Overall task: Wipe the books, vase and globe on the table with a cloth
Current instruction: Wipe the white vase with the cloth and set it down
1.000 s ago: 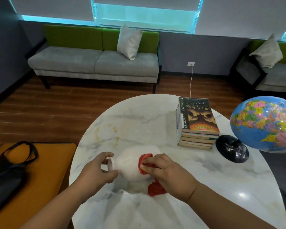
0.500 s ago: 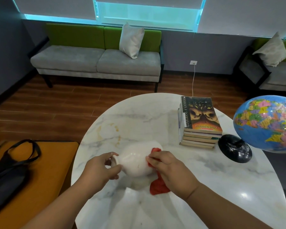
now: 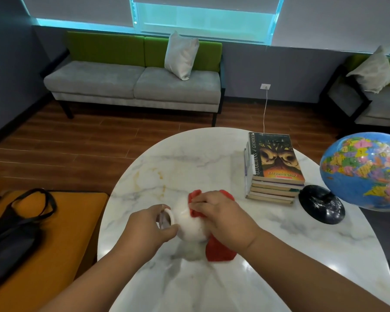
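Looks like the right hand [image 3: 223,219] has slid the red cloth [image 3: 218,251] up over the belly of the vase [image 3: 189,228]. It's tipped sideways over the table [image 3: 279,255], mouth pointing left, with the left hand [image 3: 149,228] fingers curled round its rim. Right fingers curl over the cloth, pressing it on. Further back right, well apart, the books [image 3: 277,158] and globe [image 3: 365,172] are probably next.

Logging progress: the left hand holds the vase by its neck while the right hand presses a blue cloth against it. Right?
No: the head view shows the cloth is red, not blue. The left hand holds the vase by its neck; the right hand presses the cloth against it.
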Available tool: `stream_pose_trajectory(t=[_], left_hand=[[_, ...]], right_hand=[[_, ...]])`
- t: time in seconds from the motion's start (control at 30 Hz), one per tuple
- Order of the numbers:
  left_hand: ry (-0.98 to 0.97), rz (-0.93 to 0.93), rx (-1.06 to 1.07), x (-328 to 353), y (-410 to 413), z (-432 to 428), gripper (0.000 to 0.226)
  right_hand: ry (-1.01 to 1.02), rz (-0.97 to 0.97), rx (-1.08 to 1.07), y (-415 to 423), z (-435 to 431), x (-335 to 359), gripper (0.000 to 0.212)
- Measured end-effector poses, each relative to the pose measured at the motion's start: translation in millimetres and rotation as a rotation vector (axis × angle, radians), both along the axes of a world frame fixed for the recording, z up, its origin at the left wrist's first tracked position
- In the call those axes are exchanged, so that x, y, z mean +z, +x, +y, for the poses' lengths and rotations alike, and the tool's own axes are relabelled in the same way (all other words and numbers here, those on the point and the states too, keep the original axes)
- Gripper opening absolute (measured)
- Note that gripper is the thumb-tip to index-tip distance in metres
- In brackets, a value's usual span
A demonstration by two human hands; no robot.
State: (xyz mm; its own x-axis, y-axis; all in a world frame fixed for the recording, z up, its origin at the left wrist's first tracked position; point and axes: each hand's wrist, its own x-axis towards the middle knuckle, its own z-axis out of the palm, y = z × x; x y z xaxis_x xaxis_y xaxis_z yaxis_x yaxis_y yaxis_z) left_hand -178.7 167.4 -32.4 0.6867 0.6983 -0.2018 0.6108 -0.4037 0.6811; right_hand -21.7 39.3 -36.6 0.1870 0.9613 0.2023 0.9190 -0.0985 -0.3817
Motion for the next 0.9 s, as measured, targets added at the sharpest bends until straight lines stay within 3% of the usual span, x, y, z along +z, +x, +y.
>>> stream_pose_trajectory(t=[0.1, 0.17, 0.37, 0.57, 0.63, 0.77, 0.9], left_hand=[[0.040, -0.015, -0.021, 2, 1, -2, 0.023], [0.029, -0.014, -0.022, 0, -1, -1, 0.029], [0.018, -0.013, -0.020, -2, -4, 0, 0.043], [0.049, -0.036, -0.021, -2, -1, -1, 0.040], [0.034, -0.031, -0.023, -2, -2, 0, 0.042], [0.052, -0.036, -0.030, 1, 1, -1, 0.043], [0.065, -0.052, -0.018, 0, 2, -1, 0.041]], right_hand=[[-0.015, -0.123, 0.282, -8, 12, 8, 0.024], [-0.051, -0.136, 0.337, 2, 6, 9, 0.025], [-0.100, -0.035, 0.009, 28, -5, 12, 0.034], [-0.094, -0.107, 0.359, -10, 2, 11, 0.022], [-0.056, -0.114, 0.336, 7, -6, 9, 0.022], [-0.010, -0.055, 0.086, 17, 0, 17, 0.035], [-0.069, -0.081, 0.276, -13, 7, 20, 0.038]])
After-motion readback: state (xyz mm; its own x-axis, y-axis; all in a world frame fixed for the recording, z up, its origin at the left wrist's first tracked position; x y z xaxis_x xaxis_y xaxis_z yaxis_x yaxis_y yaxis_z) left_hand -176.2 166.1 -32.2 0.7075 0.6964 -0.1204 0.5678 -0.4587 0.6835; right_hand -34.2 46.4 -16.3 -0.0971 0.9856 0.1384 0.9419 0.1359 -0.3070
